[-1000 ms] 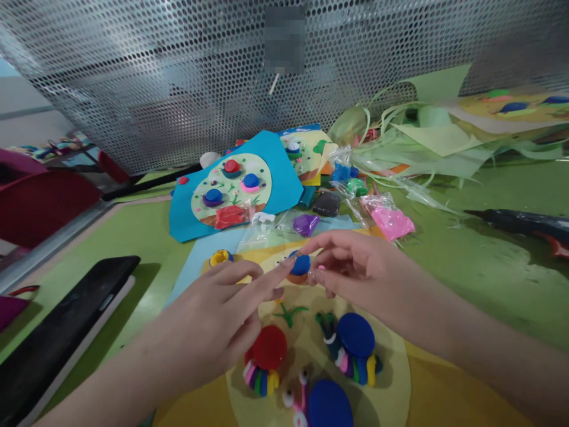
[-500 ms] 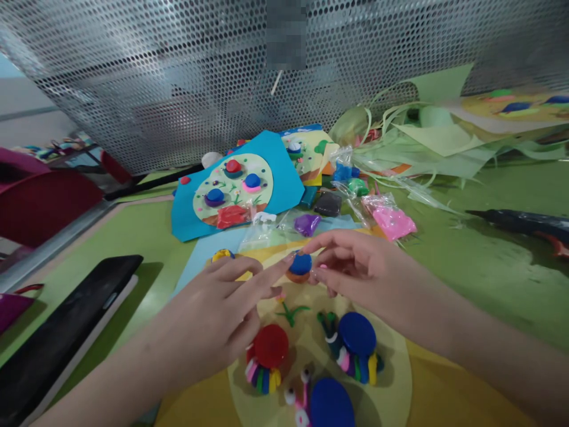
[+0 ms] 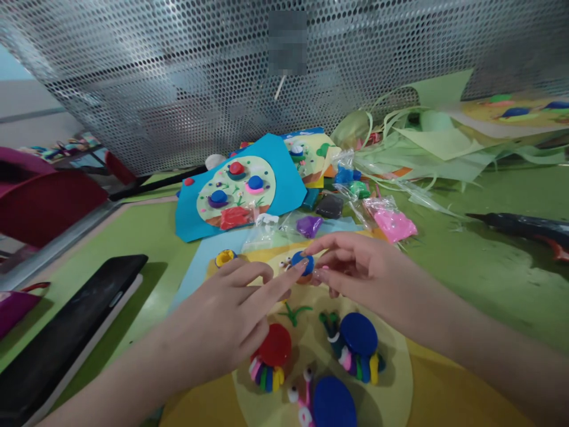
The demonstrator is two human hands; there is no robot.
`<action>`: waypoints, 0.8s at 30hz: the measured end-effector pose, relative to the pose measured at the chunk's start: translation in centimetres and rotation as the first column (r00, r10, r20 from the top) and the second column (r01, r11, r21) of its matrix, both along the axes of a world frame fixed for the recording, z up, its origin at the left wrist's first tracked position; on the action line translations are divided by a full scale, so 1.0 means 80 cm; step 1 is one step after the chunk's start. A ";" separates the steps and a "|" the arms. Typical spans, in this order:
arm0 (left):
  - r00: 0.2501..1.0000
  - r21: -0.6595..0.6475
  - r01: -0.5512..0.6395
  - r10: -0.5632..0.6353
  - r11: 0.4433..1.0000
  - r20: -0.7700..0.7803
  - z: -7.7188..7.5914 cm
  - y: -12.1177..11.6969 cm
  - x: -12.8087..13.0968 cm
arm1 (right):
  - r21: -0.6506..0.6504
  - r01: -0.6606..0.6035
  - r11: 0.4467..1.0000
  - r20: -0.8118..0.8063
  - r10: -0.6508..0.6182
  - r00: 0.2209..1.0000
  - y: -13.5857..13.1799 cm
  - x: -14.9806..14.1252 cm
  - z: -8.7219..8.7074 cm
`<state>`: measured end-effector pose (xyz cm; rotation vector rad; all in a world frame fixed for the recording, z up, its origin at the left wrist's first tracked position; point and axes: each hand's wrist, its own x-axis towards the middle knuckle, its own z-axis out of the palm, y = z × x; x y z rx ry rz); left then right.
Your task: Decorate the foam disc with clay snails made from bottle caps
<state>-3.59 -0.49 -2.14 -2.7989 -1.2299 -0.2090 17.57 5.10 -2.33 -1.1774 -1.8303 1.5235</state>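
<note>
A small clay snail with a blue bottle cap [image 3: 303,264] for its shell rests on the pale yellow paper oval [image 3: 391,385]. My left hand [image 3: 235,302] has its index finger stretched out, its tip on the front of the cap, and the other fingers loosely bent. My right hand [image 3: 360,264] holds the cap's right side between index finger and thumb; a tiny pink bit [image 3: 326,267] shows among its fingers. Nearer me lie a red cap figure [image 3: 274,347] with coloured clay strips, a dark blue cap figure [image 3: 358,334] and a blue cap figure with pink eye stalks [image 3: 333,403].
A finished-looking snail picture on blue card [image 3: 288,184] stands behind. Bags of red clay [image 3: 235,217], purple clay [image 3: 309,225] and pink clay [image 3: 395,224] lie near it. A black case [image 3: 75,332] is left, a dark pointed tool [image 3: 524,225] right, paper strips [image 3: 427,136] behind.
My left hand has shifted slightly right and its index fingertip now lies farther across the blue cap. The snail's small eyes have come into view. My right hand has barely moved.
</note>
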 end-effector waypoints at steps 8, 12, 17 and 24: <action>0.995 0.160 0.023 -0.038 0.987 0.092 0.004 -0.001 -0.001 | -0.021 -0.016 1.000 -0.041 0.016 0.999 0.001 0.000 0.000; 0.961 0.231 -0.080 0.014 0.970 0.275 0.006 -0.004 0.005 | -0.114 -0.034 0.993 -0.090 0.024 0.996 -0.003 -0.004 -0.001; 0.909 0.211 -0.171 0.072 0.962 0.410 0.000 -0.009 0.024 | -0.149 -0.102 0.984 -0.235 0.065 0.970 -0.017 -0.018 -0.013; 0.874 0.249 -0.162 0.022 0.955 0.485 -0.008 -0.011 0.033 | -0.158 -0.095 0.983 -0.213 0.060 0.975 -0.025 -0.024 -0.008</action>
